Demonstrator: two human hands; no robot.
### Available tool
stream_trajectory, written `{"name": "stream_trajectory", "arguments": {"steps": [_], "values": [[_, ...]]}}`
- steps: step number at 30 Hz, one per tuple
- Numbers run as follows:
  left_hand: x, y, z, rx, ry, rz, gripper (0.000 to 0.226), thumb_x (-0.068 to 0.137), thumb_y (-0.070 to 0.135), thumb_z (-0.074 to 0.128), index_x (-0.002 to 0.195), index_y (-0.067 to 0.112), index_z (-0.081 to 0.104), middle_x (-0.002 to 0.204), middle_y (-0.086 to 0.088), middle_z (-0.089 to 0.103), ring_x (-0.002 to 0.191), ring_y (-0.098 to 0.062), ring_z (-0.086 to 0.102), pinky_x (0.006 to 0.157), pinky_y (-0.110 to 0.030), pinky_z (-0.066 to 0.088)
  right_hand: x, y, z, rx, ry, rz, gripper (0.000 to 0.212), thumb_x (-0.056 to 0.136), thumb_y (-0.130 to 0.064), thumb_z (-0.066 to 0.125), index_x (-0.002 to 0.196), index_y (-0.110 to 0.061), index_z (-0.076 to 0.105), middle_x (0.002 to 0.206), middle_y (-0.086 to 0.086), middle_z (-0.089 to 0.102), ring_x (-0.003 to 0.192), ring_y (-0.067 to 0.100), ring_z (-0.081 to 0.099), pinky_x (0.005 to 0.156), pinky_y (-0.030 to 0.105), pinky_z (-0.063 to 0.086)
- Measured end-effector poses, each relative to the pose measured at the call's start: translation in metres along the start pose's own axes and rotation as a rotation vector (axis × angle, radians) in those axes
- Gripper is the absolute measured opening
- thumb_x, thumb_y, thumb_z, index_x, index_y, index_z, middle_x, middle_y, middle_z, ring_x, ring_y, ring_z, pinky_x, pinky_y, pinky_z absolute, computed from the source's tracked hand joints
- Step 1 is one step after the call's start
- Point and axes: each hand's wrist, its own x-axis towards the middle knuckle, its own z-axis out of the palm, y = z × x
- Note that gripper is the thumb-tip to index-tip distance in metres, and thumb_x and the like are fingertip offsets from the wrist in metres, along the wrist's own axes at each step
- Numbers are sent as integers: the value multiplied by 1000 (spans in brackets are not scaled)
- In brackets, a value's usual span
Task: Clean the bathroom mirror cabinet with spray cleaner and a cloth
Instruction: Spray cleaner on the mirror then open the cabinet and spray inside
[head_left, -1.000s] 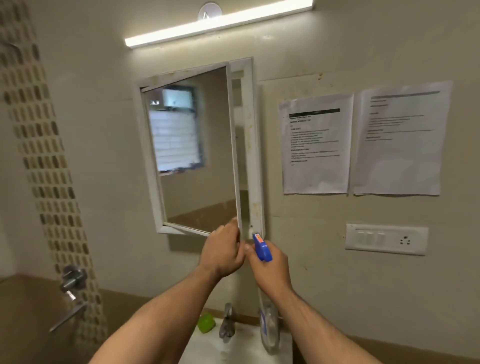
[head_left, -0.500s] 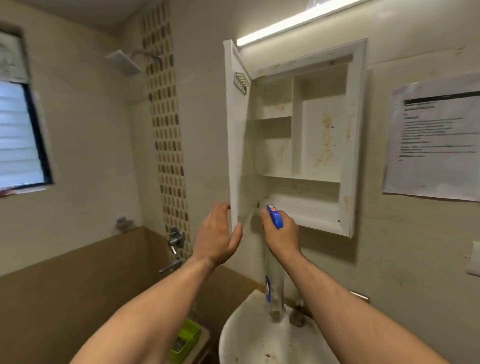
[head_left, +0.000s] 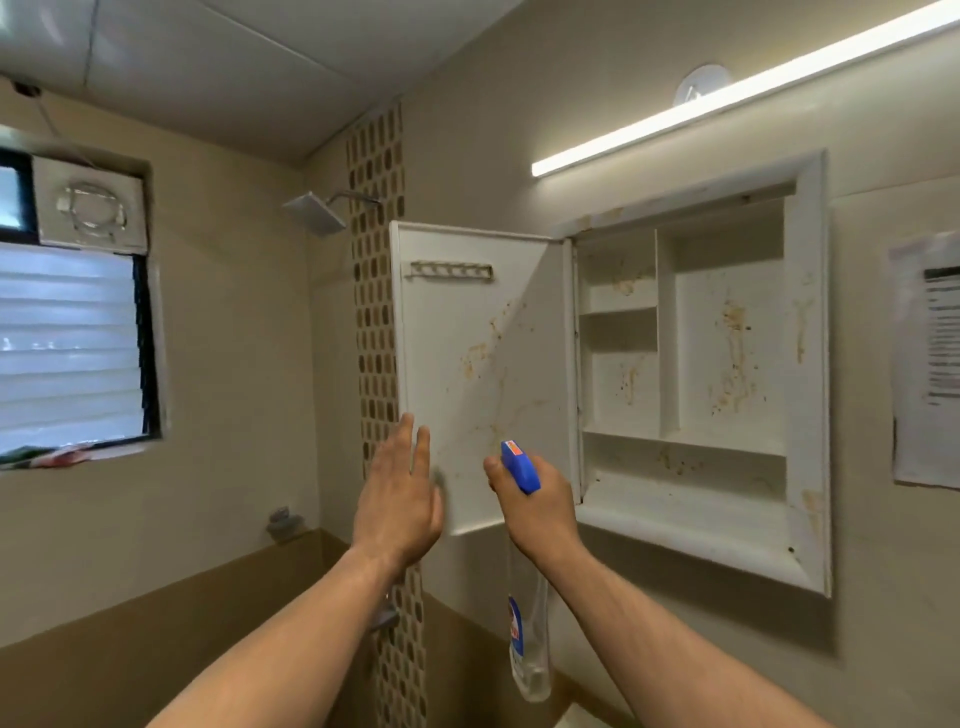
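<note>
- Cabinet (head_left: 691, 525) set in the wall, its door (head_left: 467, 338) standing wide open to the left. Brown stains cover the door's inside and the shelves.
- Spray bottle (head_left: 521, 466) in front of the door's lower part, nozzle towards it.
- Right hand (head_left: 540, 512) wrapped round the bottle's neck.
- Left hand (head_left: 397, 499) flat with fingers straight at the door's lower corner, holding nothing.
- No cloth in view.
- Judgement: early stage, with spraying and wiping both left to do.

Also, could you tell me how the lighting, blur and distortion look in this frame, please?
Head view: the tube light is blown out white; a diagonal shadow crosses the open cabinet door; the window is overexposed; wide-angle distortion skews the cabinet frame; the paper at the right edge is too blurred to read.
</note>
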Motion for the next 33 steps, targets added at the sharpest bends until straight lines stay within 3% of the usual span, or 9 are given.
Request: {"name": "stream_trajectory", "arguments": {"steps": [3,5,11,18,20,23,25,29,33], "values": [[38,-6,-5,68,65,99,83,103,49,37,165,14,-7,171,-10,-24,158,-23,-23,129,-43,-11,27,-15,-1,44,37,-11,36,95,-43,71,125,-30,55,107,-8,67,94,11,69,85,26,57],[70,-7,-13,120,88,168,81,104,53,31,164,15,-8,171,-9,-25,158,-23,-24,127,-44,-13,48,-29,-4,57,89,-50,40,94,-41,73,129,-33,55,113,-5,67,97,14,70,87,29,59],[140,1,-39,215,133,217,79,102,59,9,160,16,-21,163,-7,-43,152,-22,-38,125,-44,-22,105,-66,-20,37,208,-209,20,97,-43,67,112,-30,66,98,-2,72,88,18,73,84,37,63],[176,6,-68,294,247,201,77,103,54,13,163,10,-8,170,-13,-25,157,-27,-27,129,-49,-8,187,-115,-72,37,286,-263,33,101,-50,56,87,-22,67,72,1,73,53,3,66,47,10,46],[183,11,-70,317,264,194,77,102,53,11,163,10,-6,170,-13,-23,157,-26,-26,129,-47,-12,209,-121,-86,45,272,-280,33,102,-43,59,84,-17,67,74,9,73,52,7,66,48,16,51],[186,17,-70,350,273,197,76,103,52,14,164,10,0,172,-12,-17,158,-26,-21,129,-46,-10,231,-119,-94,-36,223,-289,35,101,-44,60,88,-13,67,84,16,73,71,27,73,66,35,63],[186,18,-70,381,261,195,76,103,51,16,165,9,2,172,-12,-16,158,-26,-21,130,-47,-9,237,-112,-97,-44,211,-289,32,101,-46,61,89,-17,67,85,13,74,76,27,74,66,31,61],[185,15,-74,434,257,168,76,102,50,17,165,9,3,172,-13,-15,159,-26,-20,130,-47,-9,240,-100,-97,128,198,-295,21,100,-37,66,83,-24,64,80,13,71,58,11,65,48,12,49],[181,8,-78,473,255,143,76,102,49,16,165,9,3,173,-13,-11,159,-26,-17,130,-47,-7,231,-102,-86,163,80,-383,21,100,-38,65,88,-21,69,72,12,68,54,9,63,53,22,57]]}}
